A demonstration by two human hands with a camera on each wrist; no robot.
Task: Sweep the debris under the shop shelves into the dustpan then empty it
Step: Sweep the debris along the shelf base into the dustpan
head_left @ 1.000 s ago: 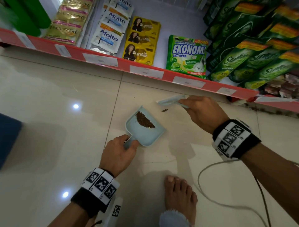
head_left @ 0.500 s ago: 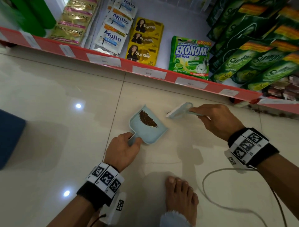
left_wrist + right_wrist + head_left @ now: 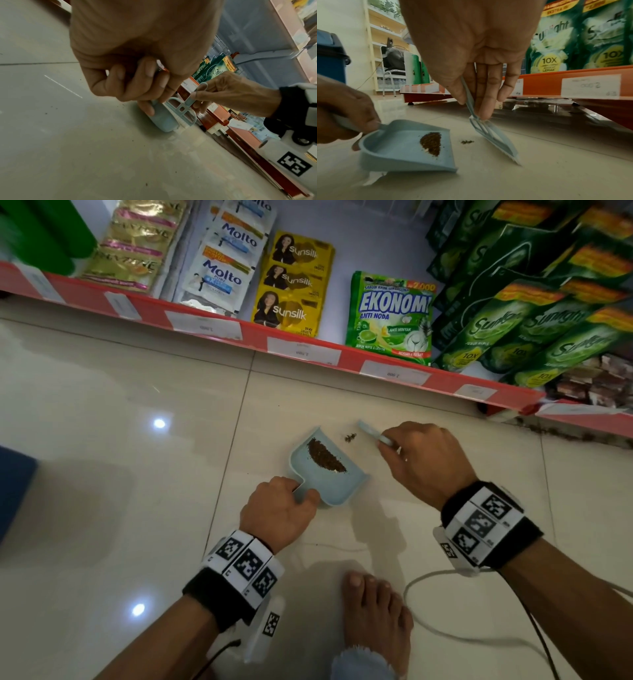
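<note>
A small light-blue dustpan (image 3: 334, 486) (image 3: 399, 152) (image 3: 164, 121) lies on the pale tiled floor, mouth toward the shelf, with a brown debris pile (image 3: 325, 456) (image 3: 431, 143) inside. My left hand (image 3: 279, 513) (image 3: 137, 83) grips its short handle. Just beyond the pan's lip lies a small loose debris clump (image 3: 350, 437) (image 3: 467, 141). My right hand (image 3: 419, 460) (image 3: 476, 70) pinches the handle of a light-blue hand brush (image 3: 371, 432) (image 3: 494, 136) (image 3: 184, 112), bristles on the floor right of the clump.
The red-edged bottom shelf (image 3: 301, 350) carries sachets and green soap pouches (image 3: 534, 337); a dark gap under it (image 3: 556, 112) is close behind the brush. More dirt lies along the shelf base at right (image 3: 579, 436). My bare foot (image 3: 375, 607) and a white cable (image 3: 445, 635) are near me. A blue bin (image 3: 330, 60) stands left.
The brush had swung up with its bristles showing near the pan; now it is down on the floor behind the loose clump. The dustpan and left hand held still.
</note>
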